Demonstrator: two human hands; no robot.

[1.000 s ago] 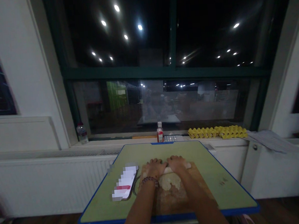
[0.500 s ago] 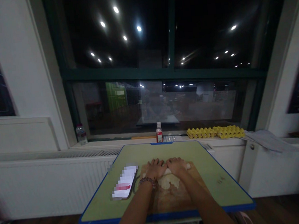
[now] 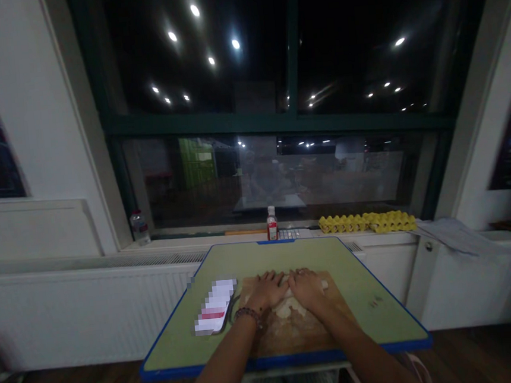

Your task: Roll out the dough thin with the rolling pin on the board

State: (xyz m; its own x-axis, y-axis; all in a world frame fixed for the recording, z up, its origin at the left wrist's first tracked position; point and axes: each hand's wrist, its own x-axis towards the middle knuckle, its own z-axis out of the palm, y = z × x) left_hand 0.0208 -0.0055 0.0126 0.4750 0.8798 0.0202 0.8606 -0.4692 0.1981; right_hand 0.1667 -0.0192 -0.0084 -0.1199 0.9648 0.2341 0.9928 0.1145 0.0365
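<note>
A wooden board (image 3: 290, 338) lies on a small green table (image 3: 180, 350) with a blue edge. Across its far part runs a pale rolling pin (image 3: 324, 284), mostly hidden beneath my hands. My left hand (image 3: 269, 289), a beaded bracelet at its wrist, presses over the pin with fingers curved across it. Close beside it, my right hand (image 3: 306, 286) bears on the pin's right part, and the pin's end sticks out past it. On the near side of the pin, a thin, uneven piece of dough (image 3: 288, 309) lies flat on the board.
Left of the board lies a phone (image 3: 216, 307) with a lit, blurred-out screen, beside a dark cord-like loop. On the windowsill behind stand a red-labelled bottle (image 3: 271, 224), a clear bottle (image 3: 139, 228) and yellow egg trays (image 3: 368, 223). Papers (image 3: 451, 235) lie at right.
Both hands have shifted slightly toward me along with the rolling pin, covering a bit more of the dough. The whole view has tilted a little.
</note>
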